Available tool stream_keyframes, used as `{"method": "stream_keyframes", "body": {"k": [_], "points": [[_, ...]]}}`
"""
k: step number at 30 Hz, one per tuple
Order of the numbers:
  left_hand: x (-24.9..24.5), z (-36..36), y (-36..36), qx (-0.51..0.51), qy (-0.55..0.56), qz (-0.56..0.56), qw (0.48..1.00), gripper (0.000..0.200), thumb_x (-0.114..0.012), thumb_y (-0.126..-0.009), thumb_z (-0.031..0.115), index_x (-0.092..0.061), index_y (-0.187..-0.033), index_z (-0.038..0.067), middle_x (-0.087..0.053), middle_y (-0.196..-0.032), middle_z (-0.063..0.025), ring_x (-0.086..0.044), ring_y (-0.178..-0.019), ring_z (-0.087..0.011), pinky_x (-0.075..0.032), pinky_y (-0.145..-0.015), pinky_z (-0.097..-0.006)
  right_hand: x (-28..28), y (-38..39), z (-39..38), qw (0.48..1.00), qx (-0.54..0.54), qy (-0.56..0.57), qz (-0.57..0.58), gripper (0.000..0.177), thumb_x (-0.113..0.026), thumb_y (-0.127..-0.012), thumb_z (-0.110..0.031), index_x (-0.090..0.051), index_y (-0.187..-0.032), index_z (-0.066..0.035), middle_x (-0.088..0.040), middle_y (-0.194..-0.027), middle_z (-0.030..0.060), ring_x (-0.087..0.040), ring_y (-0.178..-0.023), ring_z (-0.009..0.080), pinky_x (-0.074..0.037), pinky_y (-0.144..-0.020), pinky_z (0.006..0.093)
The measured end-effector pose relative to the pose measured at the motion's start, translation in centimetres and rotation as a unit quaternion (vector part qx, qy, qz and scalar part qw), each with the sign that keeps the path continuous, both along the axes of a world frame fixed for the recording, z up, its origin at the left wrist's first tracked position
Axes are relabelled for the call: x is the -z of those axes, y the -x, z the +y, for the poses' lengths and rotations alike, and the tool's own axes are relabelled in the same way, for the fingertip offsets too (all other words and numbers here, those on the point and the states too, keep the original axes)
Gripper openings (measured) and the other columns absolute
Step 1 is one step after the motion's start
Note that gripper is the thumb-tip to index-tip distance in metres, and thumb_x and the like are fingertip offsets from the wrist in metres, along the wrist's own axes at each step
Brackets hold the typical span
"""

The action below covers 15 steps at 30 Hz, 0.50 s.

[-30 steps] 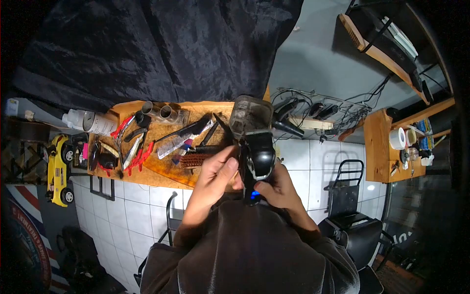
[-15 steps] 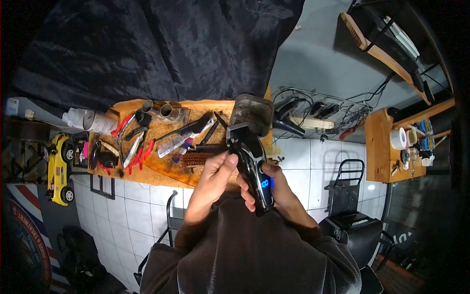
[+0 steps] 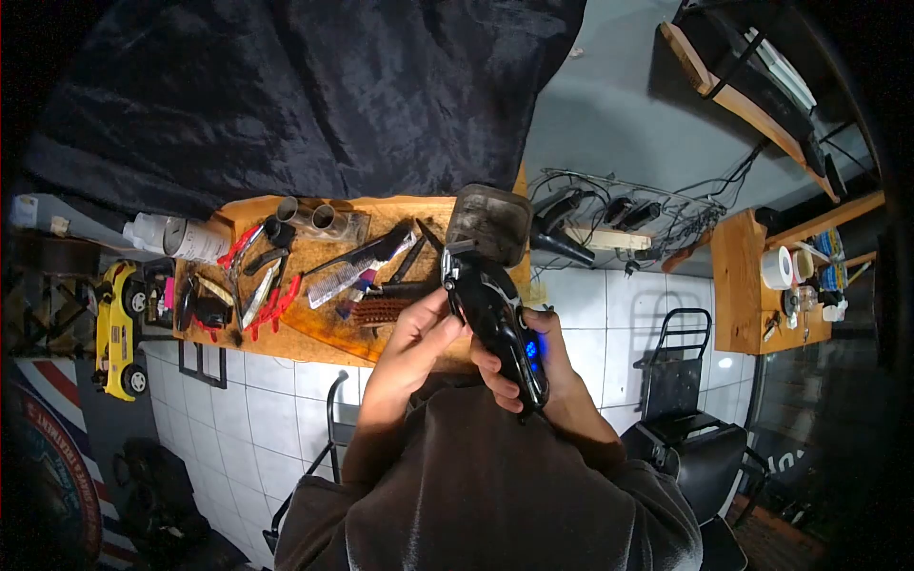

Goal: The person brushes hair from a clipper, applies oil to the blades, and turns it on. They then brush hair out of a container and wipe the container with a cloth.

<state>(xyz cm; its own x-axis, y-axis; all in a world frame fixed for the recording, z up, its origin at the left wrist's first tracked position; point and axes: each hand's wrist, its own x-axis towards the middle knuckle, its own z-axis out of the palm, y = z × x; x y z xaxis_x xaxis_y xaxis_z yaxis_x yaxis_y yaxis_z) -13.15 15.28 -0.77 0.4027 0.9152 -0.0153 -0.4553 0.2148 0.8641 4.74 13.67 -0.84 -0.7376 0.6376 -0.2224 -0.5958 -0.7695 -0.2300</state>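
Note:
A black hair clipper [image 3: 493, 319] is held over the front edge of the wooden counter, blade end pointing away from me. My right hand [image 3: 545, 366] wraps round its lower body, with fingertips showing on the left side and the thumb on the right. Blue light from its display glows beside that thumb. My left hand [image 3: 419, 341] has its fingers curled, with thumb and fingertips against the clipper's left side near the lever; their exact hold is partly hidden. Just beyond the blade lies a dark, worn square tray [image 3: 489, 221].
On the wooden counter [image 3: 286, 333] lie combs, a reddish-brown brush [image 3: 379, 311], razors and red-handled tools. A black cape [image 3: 314, 95] hangs behind it. To the right are a hair dryer [image 3: 562, 228], tangled cables and a black chair [image 3: 681, 419]. A yellow toy car [image 3: 121, 330] sits at left.
The clipper has rolled in my right hand, so more of its side shows and the lit display faces further right. My left thumb has slid down a little along it.

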Motion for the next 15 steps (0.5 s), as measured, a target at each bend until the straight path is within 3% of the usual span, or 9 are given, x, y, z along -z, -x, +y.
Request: {"method": "stream_keyframes", "body": {"k": [3,9,12,15], "points": [[1.1,-0.1,0.3,0.032,0.009,-0.053,0.998,0.049,-0.061,-0.092,0.035,-0.052,-0.122,-0.002,-0.060,-0.112,-0.0050,-0.050,-0.107,-0.0092,-0.040,-0.092,-0.0276,-0.2,0.0,-0.1,1.000,-0.011,0.005,0.000,0.063,-0.045,-0.084,-0.061,-0.049,-0.113,-0.005,-0.048,-0.076,0.0089,-0.049,-0.044,0.0172,-0.041,-0.033,0.0314],[-0.6,-0.5,-0.3,0.007,0.051,-0.014,0.999,0.051,-0.056,-0.093,0.040,-0.049,-0.122,0.000,-0.062,-0.101,-0.0060,-0.061,-0.072,-0.0098,-0.052,-0.063,-0.0218,-0.7,1.2,-0.3,0.991,0.048,-0.088,-0.092,0.059,-0.047,-0.088,-0.056,-0.051,-0.105,0.000,-0.051,-0.072,0.0116,-0.052,-0.045,0.0206,-0.044,-0.035,0.0330],[-0.2,-0.7,-1.2,-0.053,0.065,0.001,0.997,0.049,-0.053,-0.093,0.041,-0.048,-0.119,0.000,-0.062,-0.095,-0.0059,-0.059,-0.056,-0.0091,-0.049,-0.047,-0.0181,-0.6,1.3,-0.2,0.988,0.071,-0.106,-0.083,0.046,-0.041,-0.096,-0.044,-0.047,-0.103,0.001,-0.055,-0.077,0.0145,-0.055,-0.050,0.0213,-0.047,-0.041,0.0329],[-0.6,-0.9,-1.2,-0.045,0.082,-0.018,0.995,0.049,-0.053,-0.093,0.043,-0.048,-0.118,0.001,-0.061,-0.094,-0.0051,-0.059,-0.058,-0.0079,-0.049,-0.048,-0.0173,-1.2,1.6,-0.5,0.975,0.092,-0.145,-0.139,0.039,-0.037,-0.099,-0.036,-0.046,-0.102,0.002,-0.055,-0.079,0.0156,-0.056,-0.052,0.0214,-0.048,-0.043,0.0329]]}}
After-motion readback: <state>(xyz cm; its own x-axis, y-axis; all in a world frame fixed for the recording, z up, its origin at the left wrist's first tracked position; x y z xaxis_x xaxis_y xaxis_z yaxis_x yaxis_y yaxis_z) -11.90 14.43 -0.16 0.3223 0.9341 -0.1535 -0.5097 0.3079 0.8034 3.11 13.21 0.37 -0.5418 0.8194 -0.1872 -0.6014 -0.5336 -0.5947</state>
